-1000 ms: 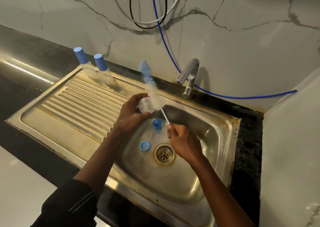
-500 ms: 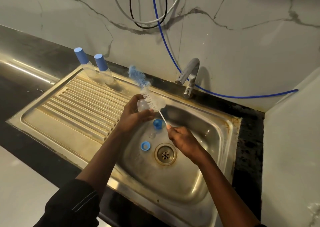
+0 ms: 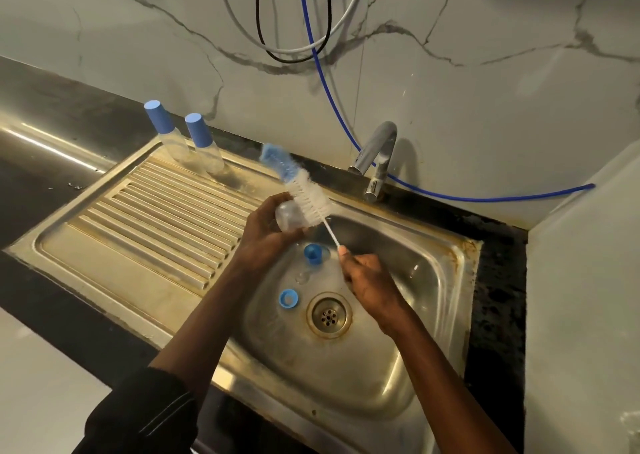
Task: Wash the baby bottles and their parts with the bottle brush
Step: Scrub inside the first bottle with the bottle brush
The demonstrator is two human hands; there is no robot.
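Over the sink basin (image 3: 433, 273), my left hand (image 3: 266, 235) grips a small clear baby bottle (image 3: 289, 216) lying on its side. My right hand (image 3: 370, 280) pinches the thin white handle of the bottle brush (image 3: 304, 194). The brush's white bristles lie across the bottle's outside, and its blue sponge tip points up and left. In the basin lie a blue cap (image 3: 313, 253), a blue screw ring (image 3: 288, 297) and a clear nipple (image 3: 303, 277). Two capped bottles (image 3: 187, 142) stand at the back of the drainboard.
The drainboard (image 3: 145, 225) runs left of the basin. A chrome tap (image 3: 379, 162) stands behind the basin, its spout showing no water. A blue hose (image 3: 485, 198) and cables hang on the marble wall. The drain (image 3: 328, 315) sits at the basin's middle. A white wall corner (image 3: 581, 280) juts in on the right.
The brush has slid down and to the left along the bottle, then back slightly, in a scrubbing stroke. My right hand shifted a little with it. My left hand kept holding the bottle.
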